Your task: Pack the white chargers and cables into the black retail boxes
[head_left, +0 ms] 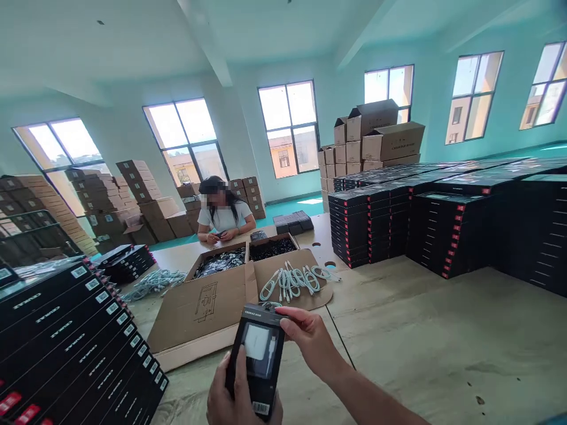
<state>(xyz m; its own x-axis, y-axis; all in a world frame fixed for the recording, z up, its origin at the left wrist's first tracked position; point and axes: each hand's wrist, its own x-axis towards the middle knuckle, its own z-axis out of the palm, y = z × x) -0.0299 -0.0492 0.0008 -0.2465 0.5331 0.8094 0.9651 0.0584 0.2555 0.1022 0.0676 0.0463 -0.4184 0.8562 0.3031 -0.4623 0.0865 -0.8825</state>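
A black charger box (275, 386) with a clear window stands tilted in front of me, a white charger and cable plug showing inside. My left hand (237, 389) wraps around its lower part, thumb along the front. At the top end, my right hand (310, 339) pinches the upper right corner with thumb and forefinger, by the hanging tab. White cables (292, 282) lie in loops just beyond the box, on a cardboard flap (261, 265). Some of the right hand's fingers are hidden behind its palm.
Tall stacks of black boxes stand at left (66, 336) and right (434, 236). An open carton (217, 262) holds many small parts, beside a second carton of black pieces (272, 248). Across the table (398, 348) sits another person (230, 217). More white cables (155, 283) lie left.
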